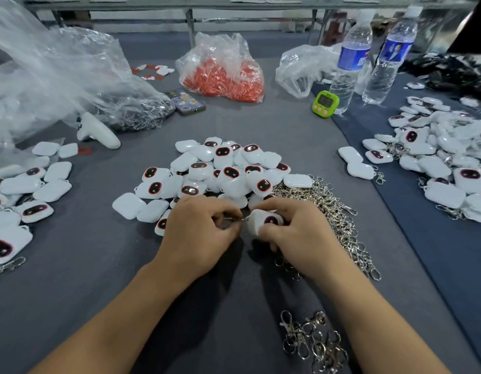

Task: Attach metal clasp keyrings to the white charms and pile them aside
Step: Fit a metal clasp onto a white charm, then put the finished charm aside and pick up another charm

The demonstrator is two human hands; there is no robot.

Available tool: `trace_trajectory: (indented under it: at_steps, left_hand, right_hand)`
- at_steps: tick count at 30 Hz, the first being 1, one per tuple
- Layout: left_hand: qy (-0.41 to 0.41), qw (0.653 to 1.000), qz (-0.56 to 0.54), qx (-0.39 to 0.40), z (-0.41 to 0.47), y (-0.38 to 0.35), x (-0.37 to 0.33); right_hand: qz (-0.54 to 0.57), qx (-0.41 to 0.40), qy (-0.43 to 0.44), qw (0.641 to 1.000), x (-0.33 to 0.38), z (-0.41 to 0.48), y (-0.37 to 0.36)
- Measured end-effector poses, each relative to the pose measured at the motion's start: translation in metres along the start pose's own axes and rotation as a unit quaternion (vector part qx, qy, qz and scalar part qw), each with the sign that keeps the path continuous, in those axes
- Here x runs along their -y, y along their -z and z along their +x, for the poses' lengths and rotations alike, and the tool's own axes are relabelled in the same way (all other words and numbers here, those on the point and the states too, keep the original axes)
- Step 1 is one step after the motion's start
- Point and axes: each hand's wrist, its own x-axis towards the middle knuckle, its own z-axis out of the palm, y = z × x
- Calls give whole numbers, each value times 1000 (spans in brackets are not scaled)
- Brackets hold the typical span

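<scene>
1. The left hand (198, 230) pinches a metal clasp keyring (234, 218), and the right hand (296, 233) grips a white charm (262, 221), just before the loose charm heap (220, 168).
2. A clear bag (220, 45) holds orange-red pieces (225, 79).
3. A larger bag (80, 71) holds dark metal rings (134, 117).

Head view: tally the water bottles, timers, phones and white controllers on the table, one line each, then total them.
Water bottles: 2
Green timer: 1
Phone: 1
White controller: 1
Total: 5
</scene>
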Motion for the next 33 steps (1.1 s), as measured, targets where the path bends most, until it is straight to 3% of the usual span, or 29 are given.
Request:
trace_trajectory:
  at_steps: [5, 11, 16, 22, 27, 29, 31, 33]
  left_hand:
    - [15, 999, -40, -12, 0, -1, -2]
    - [39, 991, -128, 13, -2, -4, 0]
    - [72, 968, -235, 52, 1, -5, -1]
    - [84, 973, -189, 98, -1, -9, 2]
    - [27, 983, -163, 83, -2, -7, 1]
    - [18, 986, -141, 82, -3, -9, -1]
    - [35, 988, -135, 63, -3, -9, -1]
    - [44, 988, -139, 50, -2, -7, 0]
  right_hand:
    - [137, -50, -58, 988, -4, 4, -1]
    - [69, 29, -16, 997, -6, 5, 10]
    - [-6, -64, 41, 997, -13, 7, 19]
    - [28, -33, 65, 997, -10, 6, 15]
    - [74, 40, 4, 996, -12, 5, 32]
    - [105, 19, -14, 994, -13, 5, 44]
    - [274, -78, -34, 958, -13, 7, 56]
    - [537, -150, -57, 828, -12, 11, 66]
